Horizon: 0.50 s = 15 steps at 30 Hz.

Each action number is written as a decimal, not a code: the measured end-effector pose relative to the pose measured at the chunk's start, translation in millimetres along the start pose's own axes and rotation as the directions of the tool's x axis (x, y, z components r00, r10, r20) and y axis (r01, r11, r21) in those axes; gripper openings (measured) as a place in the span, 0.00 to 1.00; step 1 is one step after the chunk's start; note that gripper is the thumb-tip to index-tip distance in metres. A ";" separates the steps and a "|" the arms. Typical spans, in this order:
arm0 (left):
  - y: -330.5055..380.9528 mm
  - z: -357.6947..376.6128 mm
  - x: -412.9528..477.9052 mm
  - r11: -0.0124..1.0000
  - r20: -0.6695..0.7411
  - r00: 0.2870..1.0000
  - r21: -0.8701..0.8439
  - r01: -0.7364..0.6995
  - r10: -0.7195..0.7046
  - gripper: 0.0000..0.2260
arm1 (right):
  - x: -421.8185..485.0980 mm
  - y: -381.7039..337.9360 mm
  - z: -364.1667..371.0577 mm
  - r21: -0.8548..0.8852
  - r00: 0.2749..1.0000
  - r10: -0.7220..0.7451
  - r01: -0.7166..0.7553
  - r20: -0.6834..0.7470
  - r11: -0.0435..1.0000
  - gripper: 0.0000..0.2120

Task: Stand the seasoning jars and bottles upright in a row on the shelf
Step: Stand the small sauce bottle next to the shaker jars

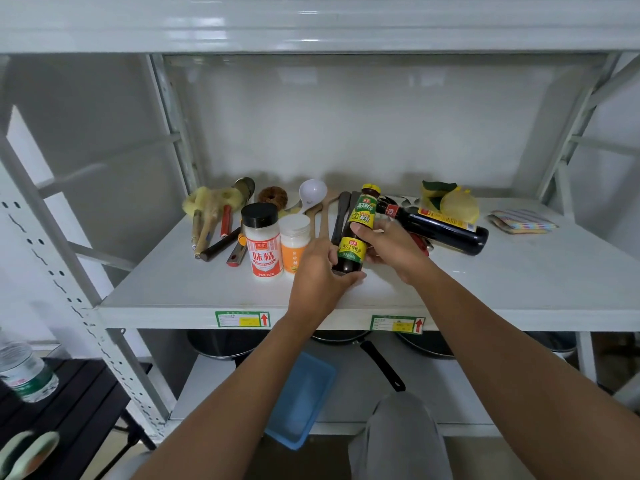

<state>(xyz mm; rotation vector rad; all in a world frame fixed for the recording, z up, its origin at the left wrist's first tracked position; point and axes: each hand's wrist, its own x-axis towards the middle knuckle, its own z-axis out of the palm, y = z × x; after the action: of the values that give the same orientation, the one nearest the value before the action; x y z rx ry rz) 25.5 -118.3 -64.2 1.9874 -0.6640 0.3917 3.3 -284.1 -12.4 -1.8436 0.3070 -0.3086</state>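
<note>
Shelf: white metal shelf board (194, 289) across the middle of the frame, with two green-bordered stickers bearing red arrows on its front edge; their small print is not readable.
Utensils: a clutter of brushes, a yellow sponge brush (207, 202) and wooden spatulas lies along the back, left of centre.
Black-capped jar: clear plastic jar of white crystals with a black lid (261, 242), upright, left of centre; red and white label reads 味精, with small print below it.
White-capped jar: smaller clear jar of white grains with a white lid and orange label (294, 242), upright, just beside the first jar on its right; label characters too faint to read.
Left hand: left hand (320, 275), centre of the frame, fingers curled around the lower part of the dark bottle.
Dark bottle: small dark glass bottle with a yellow cap and green and yellow labels (356, 233), centre, tilted slightly rightwards, its base near the shelf board; whether it touches cannot be told. Chinese label text is only partly legible.
Right hand: right hand (391, 245) grips the same bottle at mid-height, thumb across the label.
Lying bottle: tall dark sauce bottle with a red neck label and yellow body label (440, 226), on its side behind the right hand, right of centre.
Sponges: yellow and green scouring pads (450, 202) at the back right.
</note>
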 end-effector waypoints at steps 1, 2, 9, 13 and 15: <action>-1.4 -3.9 -1.2 1.000 -0.011 1.000 -0.015 -0.002 0.002 0.25 | -0.5 -1.6 0.3 -0.005 1.000 -0.017 0.017 0.008 1.000 0.16; -2.6 -8.2 -2.8 1.000 -0.022 1.000 -0.025 -0.005 0.004 0.23 | -0.4 -2.3 0.5 -0.010 0.999 -0.033 0.033 0.018 0.999 0.18; -19.1 -43.8 -13.2 0.997 -0.019 0.999 -0.068 0.030 -0.032 0.13 | -4.7 -5.3 10.0 -0.132 0.985 -0.146 0.157 0.093 0.979 0.23; -31.3 -60.4 -18.5 0.998 0.018 0.998 -0.022 0.061 -0.061 0.10 | -5.3 -4.4 22.7 -0.127 0.981 -0.153 0.168 0.121 0.978 0.24; -38.7 -68.5 -19.3 0.997 0.018 0.998 -0.030 0.066 -0.065 0.08 | -4.4 -4.8 27.6 -0.121 0.979 -0.147 0.164 0.137 0.979 0.26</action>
<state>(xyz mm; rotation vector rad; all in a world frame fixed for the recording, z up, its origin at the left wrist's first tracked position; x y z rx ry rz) 33.4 -37.8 -68.6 1.9798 -0.6107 0.3231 9.5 -256.7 -15.9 -2.0130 0.0956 -0.2820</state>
